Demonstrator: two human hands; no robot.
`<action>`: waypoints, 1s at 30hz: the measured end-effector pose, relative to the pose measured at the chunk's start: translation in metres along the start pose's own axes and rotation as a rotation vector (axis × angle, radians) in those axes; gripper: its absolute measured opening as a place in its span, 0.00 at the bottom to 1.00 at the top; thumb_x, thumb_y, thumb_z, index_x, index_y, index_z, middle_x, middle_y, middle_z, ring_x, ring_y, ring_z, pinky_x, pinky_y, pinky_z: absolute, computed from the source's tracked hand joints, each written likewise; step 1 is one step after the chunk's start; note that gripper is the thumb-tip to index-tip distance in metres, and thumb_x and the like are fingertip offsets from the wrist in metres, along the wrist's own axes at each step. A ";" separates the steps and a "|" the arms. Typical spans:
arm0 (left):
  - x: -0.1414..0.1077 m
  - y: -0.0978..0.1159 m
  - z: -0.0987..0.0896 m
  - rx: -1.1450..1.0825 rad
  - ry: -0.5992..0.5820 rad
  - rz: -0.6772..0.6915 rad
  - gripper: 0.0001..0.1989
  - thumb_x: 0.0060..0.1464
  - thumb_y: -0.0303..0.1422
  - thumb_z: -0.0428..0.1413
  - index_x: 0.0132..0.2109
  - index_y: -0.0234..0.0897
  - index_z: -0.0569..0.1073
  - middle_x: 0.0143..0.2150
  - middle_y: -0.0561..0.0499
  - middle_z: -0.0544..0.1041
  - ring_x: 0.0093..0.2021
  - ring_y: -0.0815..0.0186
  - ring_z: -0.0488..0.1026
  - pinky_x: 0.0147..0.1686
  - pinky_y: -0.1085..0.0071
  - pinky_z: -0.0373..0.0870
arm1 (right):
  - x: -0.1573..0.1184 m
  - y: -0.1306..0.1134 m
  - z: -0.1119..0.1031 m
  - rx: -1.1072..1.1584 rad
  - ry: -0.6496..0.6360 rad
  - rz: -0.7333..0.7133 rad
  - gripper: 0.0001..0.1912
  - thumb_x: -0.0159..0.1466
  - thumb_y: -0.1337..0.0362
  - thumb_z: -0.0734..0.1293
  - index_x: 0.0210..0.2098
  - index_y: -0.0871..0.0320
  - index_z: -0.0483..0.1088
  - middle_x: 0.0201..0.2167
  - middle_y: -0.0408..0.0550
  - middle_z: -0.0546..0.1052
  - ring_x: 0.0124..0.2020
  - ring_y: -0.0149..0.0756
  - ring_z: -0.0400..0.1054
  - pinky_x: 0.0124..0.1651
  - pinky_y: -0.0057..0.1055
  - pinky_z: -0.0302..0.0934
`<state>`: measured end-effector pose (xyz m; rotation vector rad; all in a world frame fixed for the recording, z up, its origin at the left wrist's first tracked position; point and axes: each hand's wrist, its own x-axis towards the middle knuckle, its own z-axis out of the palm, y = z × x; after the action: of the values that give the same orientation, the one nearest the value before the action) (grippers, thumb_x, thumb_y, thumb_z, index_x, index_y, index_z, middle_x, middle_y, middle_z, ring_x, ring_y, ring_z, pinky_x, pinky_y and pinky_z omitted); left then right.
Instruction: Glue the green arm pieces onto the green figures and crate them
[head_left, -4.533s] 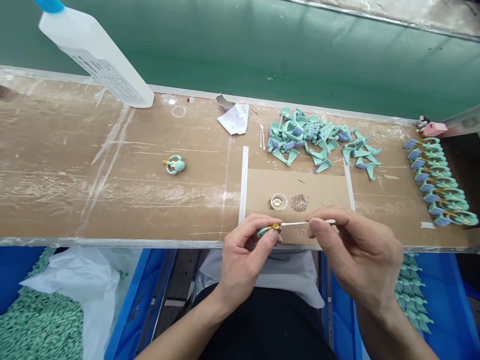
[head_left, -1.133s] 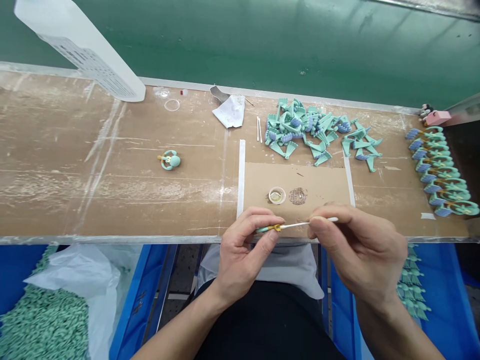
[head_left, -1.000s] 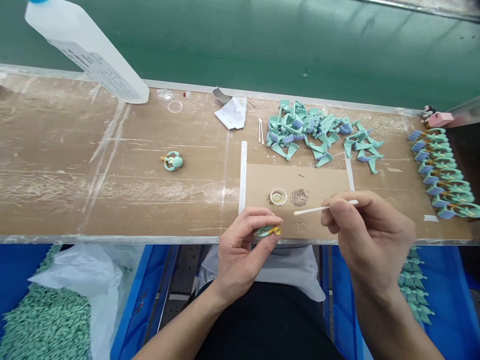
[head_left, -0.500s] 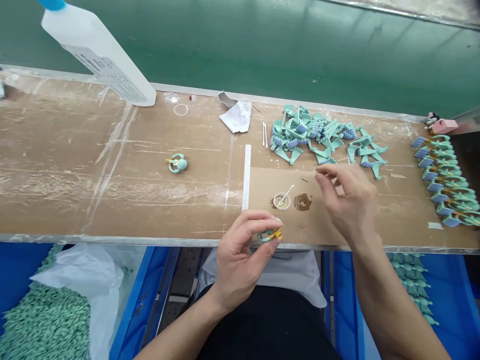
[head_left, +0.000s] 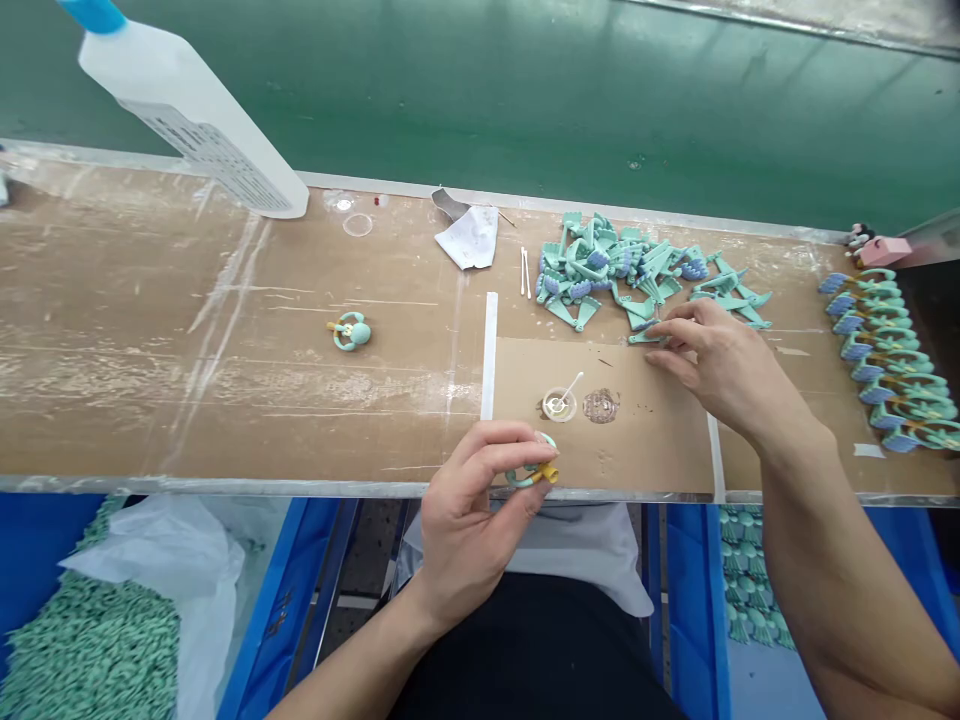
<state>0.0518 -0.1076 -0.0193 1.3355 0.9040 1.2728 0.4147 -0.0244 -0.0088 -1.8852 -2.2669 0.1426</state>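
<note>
Near the table's front edge, my left hand point(head_left: 480, 500) pinches a small green ring-shaped piece with a yellow end point(head_left: 550, 473). My right hand point(head_left: 724, 370) reaches to the front of the pile of green and purple pieces point(head_left: 600, 265); its thumb and forefinger close around one green piece point(head_left: 643, 337). A small round cup point(head_left: 550, 411) with a cotton swab point(head_left: 574, 384) in it stands between the hands, beside a brown stain point(head_left: 602, 405). Another green ring piece point(head_left: 352, 331) lies alone to the left.
A white bottle point(head_left: 202, 120) stands at the back left. Crumpled paper point(head_left: 471, 237) and two swabs point(head_left: 525, 273) lie behind the cup. Assembled pieces point(head_left: 892, 360) line the right side. Blue bins point(head_left: 281, 600) sit below the front edge.
My right hand has moved right and slightly up to the front of the pile, onto a green piece. My left hand has shifted slightly left, still holding the ring piece.
</note>
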 end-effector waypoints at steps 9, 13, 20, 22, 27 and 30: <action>0.002 0.000 0.007 -0.351 -0.019 -0.264 0.07 0.73 0.30 0.74 0.55 0.44 0.93 0.52 0.45 0.87 0.49 0.60 0.91 0.54 0.64 0.89 | 0.001 -0.006 -0.003 -0.109 0.022 -0.170 0.12 0.84 0.63 0.68 0.52 0.57 0.86 0.63 0.62 0.84 0.59 0.61 0.79 0.56 0.53 0.75; 0.002 0.003 0.010 -0.478 -0.027 -0.354 0.06 0.73 0.34 0.76 0.54 0.44 0.94 0.50 0.46 0.87 0.46 0.60 0.91 0.52 0.63 0.91 | 0.007 -0.008 -0.008 -0.131 -0.020 -0.210 0.14 0.84 0.66 0.67 0.57 0.56 0.86 0.64 0.61 0.85 0.57 0.59 0.80 0.53 0.51 0.74; 0.000 0.008 0.012 -0.621 -0.027 -0.496 0.08 0.70 0.36 0.78 0.53 0.42 0.94 0.45 0.49 0.89 0.42 0.61 0.92 0.50 0.65 0.91 | 0.034 -0.004 -0.016 -0.116 -0.118 -0.144 0.13 0.81 0.60 0.72 0.62 0.52 0.83 0.54 0.53 0.83 0.44 0.47 0.79 0.41 0.41 0.62; 0.000 0.009 0.013 -0.635 -0.022 -0.517 0.08 0.69 0.36 0.79 0.52 0.41 0.94 0.44 0.49 0.89 0.42 0.61 0.92 0.49 0.65 0.91 | 0.042 -0.001 -0.015 -0.079 -0.155 -0.119 0.13 0.80 0.58 0.74 0.61 0.53 0.83 0.51 0.52 0.82 0.42 0.46 0.77 0.42 0.40 0.62; 0.001 0.012 0.015 -0.655 -0.010 -0.561 0.08 0.68 0.35 0.79 0.52 0.40 0.94 0.43 0.48 0.90 0.42 0.60 0.92 0.48 0.65 0.90 | 0.048 0.009 -0.008 0.001 -0.168 -0.083 0.07 0.78 0.58 0.74 0.50 0.54 0.82 0.45 0.50 0.80 0.41 0.46 0.75 0.44 0.41 0.62; 0.002 0.011 0.014 -0.645 -0.009 -0.560 0.09 0.68 0.35 0.79 0.51 0.39 0.94 0.43 0.48 0.90 0.41 0.59 0.92 0.48 0.65 0.90 | 0.043 0.010 -0.006 0.081 -0.077 -0.071 0.06 0.76 0.59 0.75 0.44 0.53 0.79 0.42 0.49 0.79 0.40 0.46 0.75 0.45 0.41 0.63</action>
<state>0.0641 -0.1099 -0.0068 0.5271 0.7012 0.9845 0.4183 0.0196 -0.0015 -1.7862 -2.3367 0.2967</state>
